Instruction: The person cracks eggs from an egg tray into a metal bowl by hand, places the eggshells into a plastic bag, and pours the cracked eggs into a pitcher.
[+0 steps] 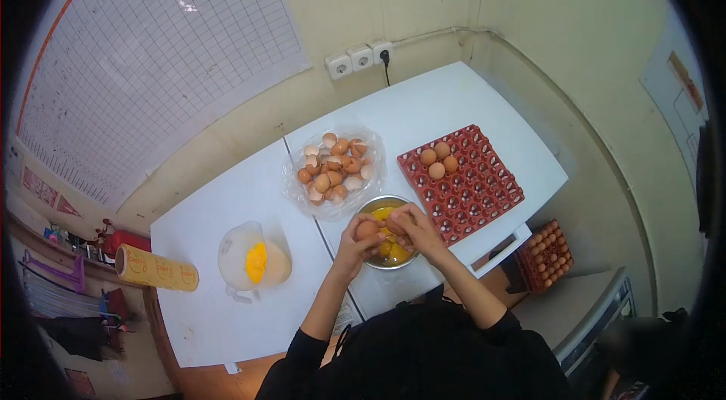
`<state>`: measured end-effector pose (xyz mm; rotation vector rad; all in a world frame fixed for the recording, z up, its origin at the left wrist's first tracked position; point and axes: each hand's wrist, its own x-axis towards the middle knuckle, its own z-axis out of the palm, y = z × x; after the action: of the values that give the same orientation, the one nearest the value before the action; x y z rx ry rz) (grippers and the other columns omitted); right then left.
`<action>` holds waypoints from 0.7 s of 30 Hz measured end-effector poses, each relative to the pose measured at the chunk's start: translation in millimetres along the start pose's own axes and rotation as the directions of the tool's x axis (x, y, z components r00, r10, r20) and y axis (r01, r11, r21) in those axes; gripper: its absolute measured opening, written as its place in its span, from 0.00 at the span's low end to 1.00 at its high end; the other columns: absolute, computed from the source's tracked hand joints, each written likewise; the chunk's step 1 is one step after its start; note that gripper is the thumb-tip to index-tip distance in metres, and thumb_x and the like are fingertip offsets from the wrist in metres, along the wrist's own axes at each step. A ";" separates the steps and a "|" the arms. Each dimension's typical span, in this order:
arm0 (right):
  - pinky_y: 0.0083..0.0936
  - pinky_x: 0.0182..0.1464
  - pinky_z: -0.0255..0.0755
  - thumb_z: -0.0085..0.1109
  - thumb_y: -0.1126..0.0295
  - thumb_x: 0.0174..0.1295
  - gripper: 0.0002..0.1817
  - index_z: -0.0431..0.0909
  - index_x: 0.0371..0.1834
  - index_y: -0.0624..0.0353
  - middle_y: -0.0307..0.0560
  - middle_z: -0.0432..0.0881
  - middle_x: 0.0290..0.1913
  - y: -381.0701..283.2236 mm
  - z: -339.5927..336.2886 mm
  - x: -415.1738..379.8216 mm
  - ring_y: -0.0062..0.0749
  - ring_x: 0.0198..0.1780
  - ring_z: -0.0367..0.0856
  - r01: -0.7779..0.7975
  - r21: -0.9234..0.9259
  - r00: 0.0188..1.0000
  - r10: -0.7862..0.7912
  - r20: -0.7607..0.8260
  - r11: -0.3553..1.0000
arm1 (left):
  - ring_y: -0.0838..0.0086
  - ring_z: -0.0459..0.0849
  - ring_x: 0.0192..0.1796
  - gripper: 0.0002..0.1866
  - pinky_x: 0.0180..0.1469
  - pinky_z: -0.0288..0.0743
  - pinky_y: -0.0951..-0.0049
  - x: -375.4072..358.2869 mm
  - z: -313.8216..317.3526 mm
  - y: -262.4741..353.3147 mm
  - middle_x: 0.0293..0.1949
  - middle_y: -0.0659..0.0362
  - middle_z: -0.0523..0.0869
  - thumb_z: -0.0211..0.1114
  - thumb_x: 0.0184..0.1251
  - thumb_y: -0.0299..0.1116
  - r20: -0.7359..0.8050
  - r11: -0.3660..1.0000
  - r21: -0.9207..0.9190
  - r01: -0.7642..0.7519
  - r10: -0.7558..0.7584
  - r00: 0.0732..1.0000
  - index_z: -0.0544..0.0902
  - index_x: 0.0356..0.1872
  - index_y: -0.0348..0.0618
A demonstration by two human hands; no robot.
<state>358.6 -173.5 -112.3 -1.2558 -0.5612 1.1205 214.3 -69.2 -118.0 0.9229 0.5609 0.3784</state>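
Both my hands are over a metal bowl [386,267] that holds yellow yolks and clear egg white. My left hand [351,247] is closed around a brown eggshell piece [367,230], its rounded side up. My right hand [420,232] grips another brown eggshell piece [396,224] close beside it. Fingers partly cover both pieces. Behind the bowl, a clear plastic bag [373,177] stands open, full of broken eggshells [333,165]. Right of the bowl lies a red egg tray [476,192] with several whole brown eggs [437,171] in its far left part.
A translucent pitcher [236,256] with yellow contents stands on the left of the white table [204,324]. A roll of wrap [157,268] is at the left edge. Below the table's right side are more eggs in a tray [548,255]. Wall sockets [361,58] sit behind, one with a black plug.
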 end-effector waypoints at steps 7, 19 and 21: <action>0.14 0.15 0.56 0.49 0.49 0.71 0.19 0.66 0.47 0.53 0.39 0.73 0.27 -7.9 5.8 2.9 0.17 0.19 0.70 -0.247 -0.020 0.968 0.248 0.048 0.969 | 0.84 0.80 0.33 0.18 0.27 0.72 0.86 1.9 4.2 4.1 0.40 0.61 0.83 0.76 0.53 0.26 -0.053 0.950 0.301 -0.079 0.100 0.994 0.82 0.46 0.41; 0.24 0.37 0.80 0.72 0.55 0.53 0.24 0.82 0.45 0.63 0.52 0.87 0.32 -6.5 -13.1 6.1 0.30 0.34 0.87 0.206 -0.605 0.978 -0.174 0.112 0.769 | 0.76 0.85 0.39 0.13 0.37 0.87 0.77 3.2 1.4 2.4 0.40 0.58 0.83 0.72 0.57 0.23 -0.098 0.960 0.262 -0.103 0.133 0.986 0.81 0.43 0.36; 0.20 0.39 0.79 0.73 0.61 0.51 0.23 0.83 0.44 0.68 0.50 0.87 0.34 -11.5 -11.6 4.2 0.24 0.35 0.86 0.164 -0.629 0.986 -0.141 0.086 0.760 | 0.76 0.84 0.39 0.13 0.37 0.87 0.77 1.3 4.0 4.2 0.40 0.58 0.83 0.72 0.56 0.22 -0.101 0.949 0.297 -0.109 0.145 0.984 0.81 0.42 0.36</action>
<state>374.0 -174.1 -105.7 -1.7340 -1.1160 0.8296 217.5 -68.7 -112.9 1.2297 0.6826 0.4795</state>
